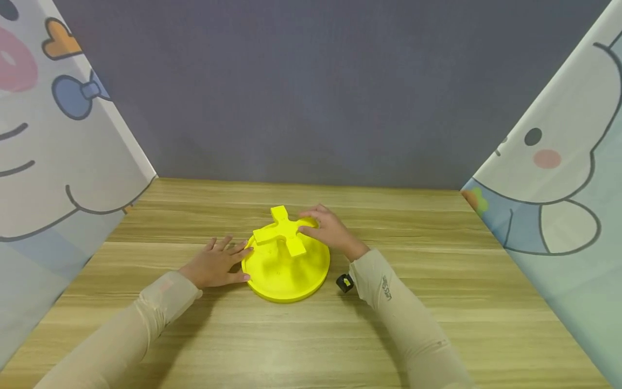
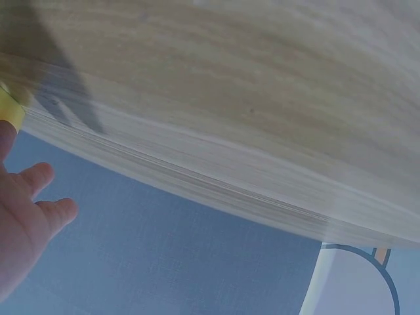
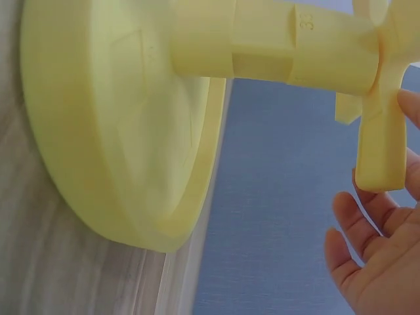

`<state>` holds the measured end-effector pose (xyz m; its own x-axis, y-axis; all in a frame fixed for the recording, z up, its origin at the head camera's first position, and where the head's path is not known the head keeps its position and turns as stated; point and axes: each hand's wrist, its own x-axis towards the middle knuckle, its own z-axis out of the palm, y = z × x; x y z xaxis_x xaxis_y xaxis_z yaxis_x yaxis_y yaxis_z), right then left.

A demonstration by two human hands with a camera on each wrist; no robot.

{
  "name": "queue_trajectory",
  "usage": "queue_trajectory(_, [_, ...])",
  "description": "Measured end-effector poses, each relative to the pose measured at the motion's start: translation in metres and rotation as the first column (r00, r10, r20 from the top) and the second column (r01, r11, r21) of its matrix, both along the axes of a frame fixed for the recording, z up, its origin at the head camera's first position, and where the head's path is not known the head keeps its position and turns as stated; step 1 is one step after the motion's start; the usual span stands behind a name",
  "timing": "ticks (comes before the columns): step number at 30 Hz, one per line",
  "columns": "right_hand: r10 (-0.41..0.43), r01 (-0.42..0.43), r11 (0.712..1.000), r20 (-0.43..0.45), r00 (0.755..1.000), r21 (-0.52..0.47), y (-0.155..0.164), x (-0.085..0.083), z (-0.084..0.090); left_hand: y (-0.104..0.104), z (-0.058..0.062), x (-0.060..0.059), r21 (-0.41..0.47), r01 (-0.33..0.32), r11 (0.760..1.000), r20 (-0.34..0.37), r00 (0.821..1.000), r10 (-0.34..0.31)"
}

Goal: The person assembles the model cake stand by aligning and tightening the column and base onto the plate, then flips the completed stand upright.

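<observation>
A yellow round base [image 1: 286,286] with a raised rim lies flat on the wooden table. From its middle rises a thick yellow post [image 3: 262,46], marked with small digits. On top of the post is a yellow cross-shaped handle [image 1: 284,229] with four flat arms. My right hand [image 1: 332,231] pinches the handle's right arm between thumb and fingers; in the right wrist view the other fingers [image 3: 344,252] hang loosely beside it. My left hand [image 1: 216,265] lies at the base's left rim, fingers spread, thumb and a fingertip at the edge. The left wrist view catches only part of that hand.
The wooden table [image 1: 389,324] runs back to a dark grey panel [image 1: 311,97]. Cartoon-printed panels stand at the left [image 1: 44,162] and right [image 1: 559,162]. A small black block [image 1: 345,282] is beside my right cuff.
</observation>
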<state>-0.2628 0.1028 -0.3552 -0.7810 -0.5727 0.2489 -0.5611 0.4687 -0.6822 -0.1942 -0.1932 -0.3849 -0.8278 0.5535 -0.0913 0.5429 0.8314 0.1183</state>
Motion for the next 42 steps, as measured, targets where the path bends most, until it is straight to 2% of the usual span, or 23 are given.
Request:
queue_trajectory(5, [-0.029, 0.03, 0.998, -0.013, 0.999, 0.047, -0.001, 0.007, 0.001, -0.001, -0.001, 0.0, 0.004, 0.008, 1.0, 0.002, 1.0, -0.008])
queue_trajectory(13, [-0.072, 0.097, 0.973, -0.124, 0.99, 0.209, -0.007, 0.03, 0.012, -0.004, -0.002, 0.0, -0.018, -0.002, 1.0, -0.006, 1.0, 0.002])
queue_trajectory(16, [-0.096, 0.119, 0.974, -0.125, 0.987, 0.193, -0.008, 0.033, 0.017, -0.004, -0.003, -0.001, -0.013, -0.002, 1.0, -0.002, 1.0, 0.002])
queue_trajectory(21, [-0.116, 0.131, 0.987, -0.148, 0.982, 0.093, -0.006, 0.027, 0.018, -0.003, -0.004, -0.001, -0.004, 0.007, 1.0, 0.007, 1.0, -0.007])
queue_trajectory(23, [-0.098, 0.115, 0.987, -0.15, 0.984, 0.11, -0.003, 0.023, 0.017, -0.002, -0.004, -0.001, -0.004, 0.011, 1.0, 0.01, 1.0, -0.011])
queue_trajectory(26, [-0.079, 0.096, 0.979, -0.1, 0.992, 0.181, 0.0, 0.021, 0.015, -0.002, -0.004, -0.001, -0.004, 0.008, 1.0, 0.013, 1.0, -0.008])
queue_trajectory(30, [-0.093, 0.108, 0.97, -0.077, 0.993, 0.218, 0.001, 0.022, 0.013, -0.003, -0.004, -0.003, -0.009, 0.004, 1.0, 0.006, 1.0, -0.004])
queue_trajectory(37, [-0.153, 0.19, 0.949, -0.161, 0.975, 0.252, -0.007, 0.037, 0.014, -0.005, -0.005, -0.005, -0.015, 0.0, 1.0, 0.0, 1.0, 0.0])
queue_trajectory(42, [-0.129, 0.177, 0.944, -0.183, 0.975, 0.278, -0.014, 0.052, 0.02, -0.005, -0.003, -0.004, -0.017, -0.002, 1.0, -0.002, 1.0, 0.002])
